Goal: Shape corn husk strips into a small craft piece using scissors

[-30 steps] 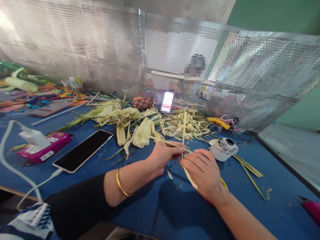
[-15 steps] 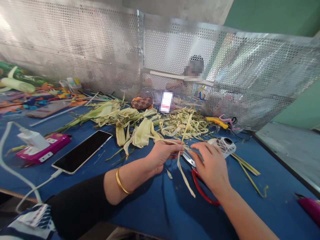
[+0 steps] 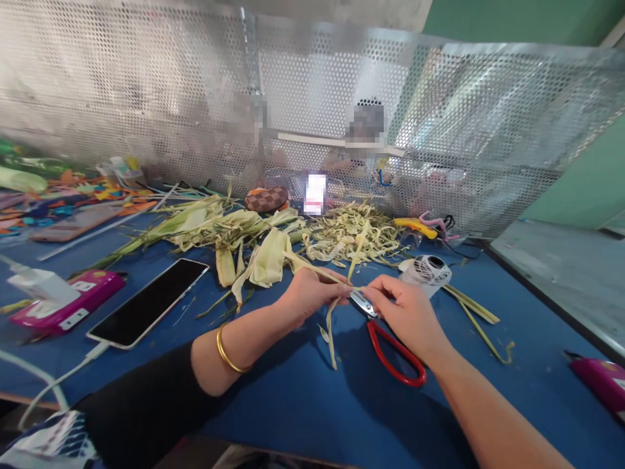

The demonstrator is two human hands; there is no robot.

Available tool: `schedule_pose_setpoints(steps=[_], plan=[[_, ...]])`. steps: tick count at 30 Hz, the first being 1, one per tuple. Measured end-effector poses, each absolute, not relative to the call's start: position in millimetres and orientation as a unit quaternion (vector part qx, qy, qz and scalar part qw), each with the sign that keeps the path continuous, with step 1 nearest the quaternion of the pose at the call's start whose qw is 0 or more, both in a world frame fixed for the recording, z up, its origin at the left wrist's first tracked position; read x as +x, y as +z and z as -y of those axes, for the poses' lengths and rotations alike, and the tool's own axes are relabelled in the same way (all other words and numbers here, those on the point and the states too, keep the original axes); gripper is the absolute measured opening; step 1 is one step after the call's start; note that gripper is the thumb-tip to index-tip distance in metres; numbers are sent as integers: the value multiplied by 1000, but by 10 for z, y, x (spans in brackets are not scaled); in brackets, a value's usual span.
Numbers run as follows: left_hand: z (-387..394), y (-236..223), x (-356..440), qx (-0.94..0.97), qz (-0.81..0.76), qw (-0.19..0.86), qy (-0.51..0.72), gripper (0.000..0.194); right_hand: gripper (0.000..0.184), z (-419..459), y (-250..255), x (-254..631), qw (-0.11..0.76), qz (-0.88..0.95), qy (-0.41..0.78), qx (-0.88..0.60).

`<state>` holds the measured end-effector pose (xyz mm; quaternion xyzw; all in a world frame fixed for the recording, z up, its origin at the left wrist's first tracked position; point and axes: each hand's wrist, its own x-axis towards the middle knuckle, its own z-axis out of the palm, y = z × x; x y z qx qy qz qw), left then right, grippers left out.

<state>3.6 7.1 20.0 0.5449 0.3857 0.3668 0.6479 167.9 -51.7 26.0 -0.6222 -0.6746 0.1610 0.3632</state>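
Over blue surface (image 3: 288,404), L hand (image 3: 308,294) and R hand (image 3: 404,312) nearly together, both pinching husk strips (image 3: 358,251), prob. to steady the crossing; scissors (image 3: 362,303) adj., likely for quick access.

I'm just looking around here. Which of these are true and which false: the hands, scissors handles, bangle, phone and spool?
1. Both the left hand and the right hand have fingers on pale strips. True.
2. The scissors have green handles. False: they are red.
3. The bangle is on the right arm. False: the bangle is on the left.
4. A cable reaches the black-screened phone. True.
5. The spool is solid black. False: the spool looks mostly white.
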Motion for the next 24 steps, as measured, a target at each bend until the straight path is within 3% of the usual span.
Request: schedule_pose_setpoints(steps=[7, 15, 24], plan=[[-59, 209, 45, 530, -405, 634, 393, 6, 27, 526, 289, 1658, 382, 688, 207, -582], [-82, 206, 41, 475, -387, 699, 370, 13, 27, 454, 215, 1696, 360, 681, 231, -594], [-43, 79, 106, 539, -404, 613, 413, 3, 22, 418, 82, 1611, 370, 657, 276, -596]])
